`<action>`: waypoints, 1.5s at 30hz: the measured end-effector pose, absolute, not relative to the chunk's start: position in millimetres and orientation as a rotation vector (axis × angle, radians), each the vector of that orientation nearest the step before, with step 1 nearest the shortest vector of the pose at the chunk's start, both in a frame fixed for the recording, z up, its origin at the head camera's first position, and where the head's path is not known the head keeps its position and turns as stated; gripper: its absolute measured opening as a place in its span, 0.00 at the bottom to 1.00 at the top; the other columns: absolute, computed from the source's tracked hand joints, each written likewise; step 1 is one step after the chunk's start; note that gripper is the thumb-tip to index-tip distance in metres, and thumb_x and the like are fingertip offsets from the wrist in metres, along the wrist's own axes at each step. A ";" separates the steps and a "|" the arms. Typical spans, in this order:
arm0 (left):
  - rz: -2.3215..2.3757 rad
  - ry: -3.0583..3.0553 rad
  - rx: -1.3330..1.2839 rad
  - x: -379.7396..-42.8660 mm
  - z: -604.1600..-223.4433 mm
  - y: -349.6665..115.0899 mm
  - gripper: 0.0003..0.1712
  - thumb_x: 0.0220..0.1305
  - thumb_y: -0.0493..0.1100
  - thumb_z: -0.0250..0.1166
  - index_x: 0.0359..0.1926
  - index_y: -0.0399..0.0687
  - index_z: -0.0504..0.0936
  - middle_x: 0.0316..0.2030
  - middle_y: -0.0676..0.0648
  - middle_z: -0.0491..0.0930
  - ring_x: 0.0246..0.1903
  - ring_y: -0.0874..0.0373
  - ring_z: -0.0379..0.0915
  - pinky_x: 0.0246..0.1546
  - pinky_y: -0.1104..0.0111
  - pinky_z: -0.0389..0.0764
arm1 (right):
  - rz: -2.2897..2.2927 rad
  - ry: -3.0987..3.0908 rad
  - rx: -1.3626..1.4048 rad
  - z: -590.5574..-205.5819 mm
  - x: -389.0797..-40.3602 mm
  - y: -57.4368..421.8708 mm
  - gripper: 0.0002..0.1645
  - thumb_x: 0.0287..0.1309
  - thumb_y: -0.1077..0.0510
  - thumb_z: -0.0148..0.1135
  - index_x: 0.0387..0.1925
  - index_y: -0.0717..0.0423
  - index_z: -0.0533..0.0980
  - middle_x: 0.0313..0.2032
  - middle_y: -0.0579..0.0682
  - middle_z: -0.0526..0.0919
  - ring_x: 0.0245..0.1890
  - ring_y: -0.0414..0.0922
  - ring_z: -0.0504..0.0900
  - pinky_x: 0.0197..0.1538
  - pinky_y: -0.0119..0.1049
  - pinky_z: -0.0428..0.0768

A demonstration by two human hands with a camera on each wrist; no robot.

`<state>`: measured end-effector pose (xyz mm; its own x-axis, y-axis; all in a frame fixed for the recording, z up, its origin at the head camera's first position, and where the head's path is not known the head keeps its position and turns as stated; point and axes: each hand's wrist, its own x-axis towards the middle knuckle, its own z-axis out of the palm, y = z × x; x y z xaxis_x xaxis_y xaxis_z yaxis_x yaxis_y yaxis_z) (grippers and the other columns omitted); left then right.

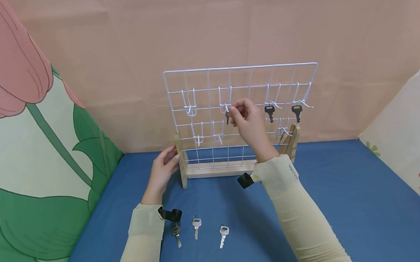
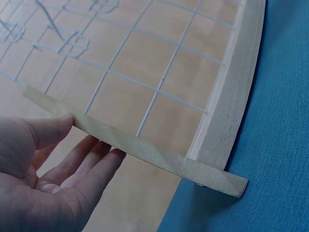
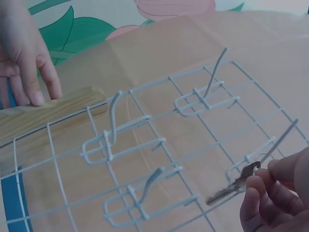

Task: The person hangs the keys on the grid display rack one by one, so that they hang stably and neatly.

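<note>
- pinched between thumb and fingers of the right hand (image 1: 249, 124): held key (image 3: 236, 184), with blade downward in the head view, at the second hook from left in the upper row of a white wire grid (image 1: 240, 67); whether threaded onto the hook, impossible to tell
- at left, left hand (image 1: 162, 169): released, grasping nothing, with thumb and fingertips resting against the outer side of the left post (image 1: 181, 164)
- below the grid: wooden base bar (image 1: 216, 171), joined to the left post and right post (image 1: 294, 141), toward the far edge of the bench (image 1: 354, 187)
- hanging from upper-row hooks, right of the right hand: dark-headed third-hook key (image 1: 270, 110) and dark-headed fourth-hook key (image 1: 297, 110)
- toward the near edge of the bench, lying apart between the forearms: darker left key (image 1: 177, 236), silvery middle key (image 1: 197, 224), silvery right key (image 1: 224, 231)
- beyond the far edge: plain brown sheet (image 1: 124, 53)
- along the left edge: tulip-patterned panel (image 1: 20, 56)
</note>
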<state>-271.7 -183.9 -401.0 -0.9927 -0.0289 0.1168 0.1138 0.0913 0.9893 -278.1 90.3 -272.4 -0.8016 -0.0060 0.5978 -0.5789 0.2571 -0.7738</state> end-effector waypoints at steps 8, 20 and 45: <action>-2.035 -2.258 -0.113 -273.8 -398.1 -182.7 0.29 0.77 0.37 0.57 0.75 0.42 0.64 0.70 0.35 0.67 0.66 0.40 0.68 0.63 0.46 0.73 | 1.572 -2.119 0.613 -293.6 -252.1 109.7 0.09 0.73 0.61 0.58 0.46 0.66 0.75 0.33 0.57 0.79 0.30 0.46 0.79 0.35 0.31 0.82; -2.127 -2.260 -0.307 -276.2 -408.7 -200.3 0.33 0.76 0.33 0.57 0.77 0.41 0.59 0.73 0.36 0.62 0.69 0.41 0.63 0.65 0.51 0.70 | 1.472 -2.665 1.094 -368.0 -202.0 130.3 0.03 0.71 0.58 0.62 0.40 0.51 0.81 0.34 0.47 0.82 0.32 0.41 0.78 0.34 0.34 0.80; -1.869 -2.315 -0.247 -274.3 -402.7 -193.4 0.30 0.72 0.31 0.61 0.73 0.37 0.67 0.68 0.36 0.70 0.66 0.43 0.70 0.54 0.69 0.81 | 1.248 -3.069 1.290 -433.0 -180.9 88.7 0.09 0.56 0.66 0.73 0.30 0.52 0.80 0.23 0.37 0.75 0.23 0.32 0.72 0.28 0.27 0.74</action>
